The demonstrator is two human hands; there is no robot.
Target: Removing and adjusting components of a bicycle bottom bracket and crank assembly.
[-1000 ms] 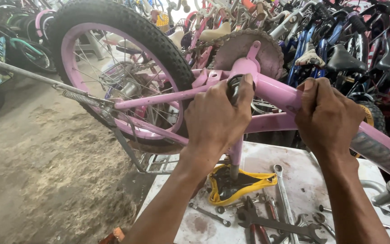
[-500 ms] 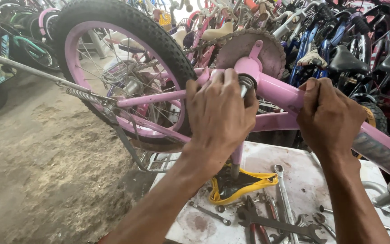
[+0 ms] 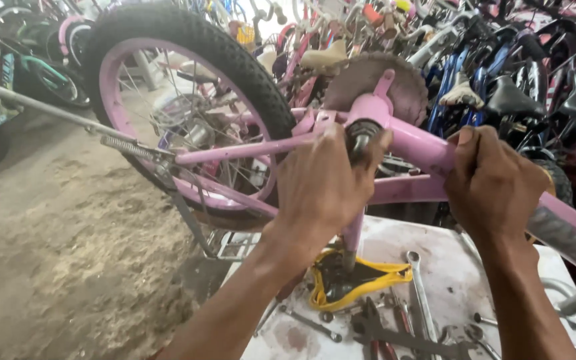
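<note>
Left hand (image 3: 321, 193) wraps its fingers over the dark metal axle end (image 3: 361, 137) at the bottom bracket of the upturned pink steel bicycle frame (image 3: 421, 143). Beside it, right hand (image 3: 495, 190) clamps that frame's tube, bracing it. Judging by this, the fitting is being turned by hand; a steady twist comes next.

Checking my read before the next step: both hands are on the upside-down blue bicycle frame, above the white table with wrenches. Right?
Not quite: the head view shows the bicycle frame is pink, not blue. Left hand and right hand grip it above the white table with wrenches.
</note>
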